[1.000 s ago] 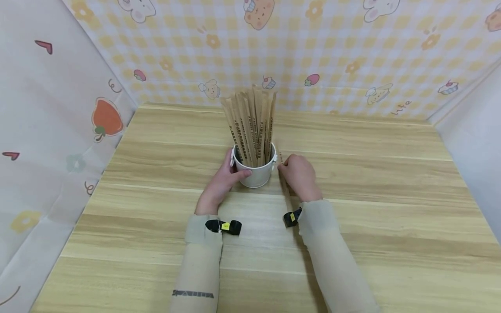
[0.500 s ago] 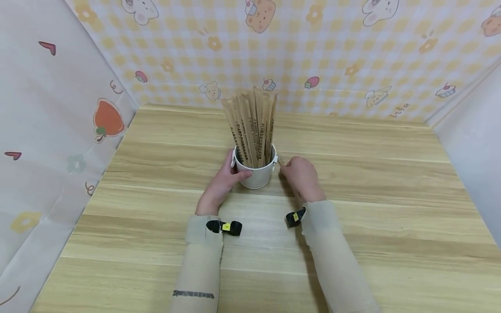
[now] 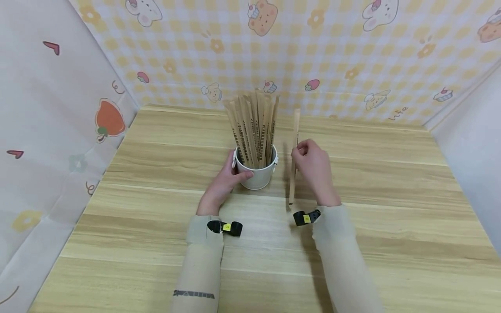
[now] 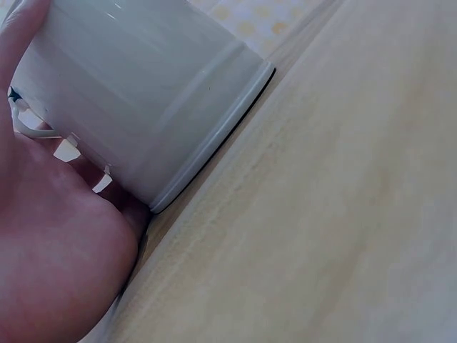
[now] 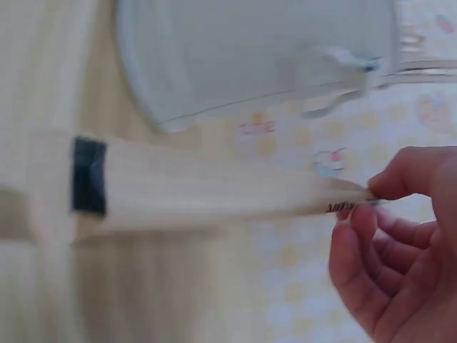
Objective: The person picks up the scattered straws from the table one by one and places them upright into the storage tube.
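Note:
A small white bucket [image 3: 256,177] stands upright on the table, holding a bundle of paper-wrapped straws [image 3: 250,130] with dark print. My left hand [image 3: 222,184] grips the bucket at its left side, with the thumb across the front; the left wrist view shows the palm [image 4: 64,243] close to the bucket wall [image 4: 143,93]. To the right of the bucket, my right hand [image 3: 313,167] pinches a single wrapped straw [image 3: 292,182] near its middle. That straw is nearly upright and apart from the bucket. In the right wrist view its dark-marked end [image 5: 89,177] points toward the camera.
A wood-grain table [image 3: 137,243] lies under everything. Behind it hangs a yellow checked cloth [image 3: 336,56] with cartoon prints, and a white printed cloth [image 3: 58,130] is at the left. Metal handle lugs [image 3: 275,161] stick out from the bucket's sides.
My right hand has moved up and to the right, away from the bucket, bringing the pinched straw from low beside it to a more upright position. The left hand stays on the bucket.

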Available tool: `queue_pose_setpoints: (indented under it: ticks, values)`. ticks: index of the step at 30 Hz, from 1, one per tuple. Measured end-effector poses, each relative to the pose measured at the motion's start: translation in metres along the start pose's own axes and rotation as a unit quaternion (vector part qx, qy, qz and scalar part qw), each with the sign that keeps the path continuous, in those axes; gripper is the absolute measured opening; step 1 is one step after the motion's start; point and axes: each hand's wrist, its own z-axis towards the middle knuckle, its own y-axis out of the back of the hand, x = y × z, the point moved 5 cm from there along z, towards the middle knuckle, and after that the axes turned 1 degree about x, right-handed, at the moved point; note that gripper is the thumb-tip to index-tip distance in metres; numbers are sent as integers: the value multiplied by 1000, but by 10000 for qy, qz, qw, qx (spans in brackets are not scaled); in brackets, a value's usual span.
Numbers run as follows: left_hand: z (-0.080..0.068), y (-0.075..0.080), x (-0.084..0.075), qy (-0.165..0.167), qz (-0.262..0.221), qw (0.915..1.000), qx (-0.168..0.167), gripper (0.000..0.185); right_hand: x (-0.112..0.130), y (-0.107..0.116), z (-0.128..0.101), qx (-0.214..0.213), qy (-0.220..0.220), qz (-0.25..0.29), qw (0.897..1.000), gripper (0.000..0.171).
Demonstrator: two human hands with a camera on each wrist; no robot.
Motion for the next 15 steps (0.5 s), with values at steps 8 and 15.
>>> queue_pose_setpoints:
  ticks: [8, 15]
  values:
    - [0, 0, -1, 17, 28, 10000, -3, 79, 54, 49, -15, -1275, 1142, 569, 9836, 24]
    - [4, 3, 9, 5, -13, 10000, -1, 81, 97, 78, -31, -1665, 1799, 1336, 9602, 21]
